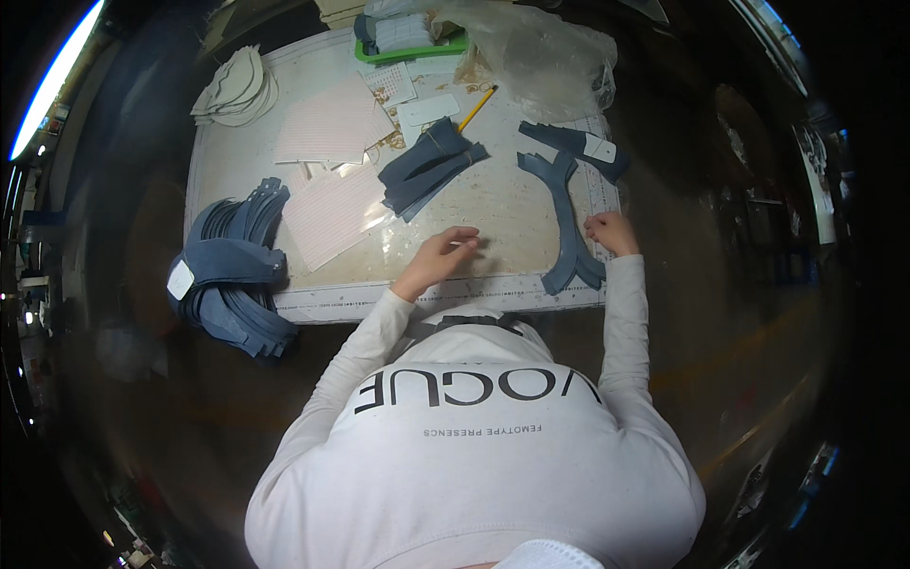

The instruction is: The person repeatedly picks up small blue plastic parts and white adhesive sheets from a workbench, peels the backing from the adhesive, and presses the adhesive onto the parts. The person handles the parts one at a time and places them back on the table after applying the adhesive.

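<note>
My left hand (441, 259) hovers over the near middle of the table, fingers loosely stretched to the right and nothing visible in them. At the right edge, my right hand (613, 233) has its fingers curled inward; whether they hold something small is hidden. Just left of it lies a long blue-grey cut piece (565, 216), forked at both ends and apparently layered. Farther up, a bundle of blue-grey strips (431, 169) lies beyond my left hand. Another dark blue bundle (559, 139) with a white tag (599, 148) sits above the forked piece.
A large fanned stack of blue-grey pieces (237, 261) overhangs the table's left edge. Pink-lined sheets (327, 123) and off-white cut pieces (242, 87) lie at the far left. A yellow pencil (478, 109), a green tray (412, 54) and a clear plastic bag (550, 62) are farther back.
</note>
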`<action>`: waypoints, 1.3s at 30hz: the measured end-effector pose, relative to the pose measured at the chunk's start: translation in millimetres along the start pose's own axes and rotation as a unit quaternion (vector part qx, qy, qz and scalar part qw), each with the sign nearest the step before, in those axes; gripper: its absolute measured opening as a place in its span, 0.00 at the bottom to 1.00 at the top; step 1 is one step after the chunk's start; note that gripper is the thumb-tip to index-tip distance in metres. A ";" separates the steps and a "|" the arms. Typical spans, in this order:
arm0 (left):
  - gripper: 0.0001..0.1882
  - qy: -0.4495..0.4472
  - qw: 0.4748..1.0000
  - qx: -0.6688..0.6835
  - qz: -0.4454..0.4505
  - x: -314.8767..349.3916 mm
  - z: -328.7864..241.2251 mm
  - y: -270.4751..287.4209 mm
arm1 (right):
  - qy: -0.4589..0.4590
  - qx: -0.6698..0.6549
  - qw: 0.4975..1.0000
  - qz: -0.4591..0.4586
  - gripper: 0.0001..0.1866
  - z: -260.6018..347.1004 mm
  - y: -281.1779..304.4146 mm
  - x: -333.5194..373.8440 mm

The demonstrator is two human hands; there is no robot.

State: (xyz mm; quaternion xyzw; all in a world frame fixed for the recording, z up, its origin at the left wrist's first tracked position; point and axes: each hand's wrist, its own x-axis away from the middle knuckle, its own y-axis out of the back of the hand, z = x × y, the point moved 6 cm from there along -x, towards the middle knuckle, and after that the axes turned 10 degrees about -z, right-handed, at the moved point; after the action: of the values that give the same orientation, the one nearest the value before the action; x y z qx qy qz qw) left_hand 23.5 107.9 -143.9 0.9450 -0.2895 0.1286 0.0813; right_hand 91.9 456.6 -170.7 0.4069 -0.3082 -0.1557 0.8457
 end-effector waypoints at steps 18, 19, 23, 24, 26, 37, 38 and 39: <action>0.26 -0.232 0.821 -0.494 -0.167 -60.6 -25.8 -73.0 | 0.148 -0.218 0.956 -0.128 0.08 79.5 -57.2 54.0; 0.26 -0.223 0.820 -0.500 -0.168 -60.8 -22.3 -73.3 | 0.237 -0.161 0.939 -0.192 0.13 87.8 -34.8 53.8; 0.23 -0.204 0.804 -0.529 -0.179 -59.9 -10.2 -66.1 | 0.424 0.121 0.879 -0.183 0.30 132.7 -20.7 48.4; 0.22 -0.204 0.799 -0.535 -0.183 -57.1 -8.3 -58.9 | 0.460 0.144 0.861 -0.166 0.30 145.4 -25.6 49.2; 0.22 -0.209 0.809 -0.522 -0.169 -44.6 -4.1 -40.0 | 0.507 0.160 0.839 -0.120 0.29 166.6 -43.5 56.1; 0.29 -0.167 0.854 -0.310 -0.382 55.2 7.1 134.0 | 0.594 0.132 0.791 0.061 0.18 210.3 -117.0 90.0; 0.32 -0.117 0.804 -0.310 -0.493 66.0 12.7 166.4 | 0.578 0.154 0.798 0.074 0.19 210.0 -118.2 88.6; 0.34 -0.051 0.745 -0.383 -0.544 76.6 19.7 188.3 | 0.591 0.119 0.795 0.067 0.19 213.5 -113.5 91.8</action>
State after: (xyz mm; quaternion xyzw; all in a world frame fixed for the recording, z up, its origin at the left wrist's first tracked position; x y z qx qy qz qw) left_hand -18.3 -91.1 -125.6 0.8365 0.2453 -0.1079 0.4779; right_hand 22.1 212.5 -121.3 0.4957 0.2093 0.2107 0.8161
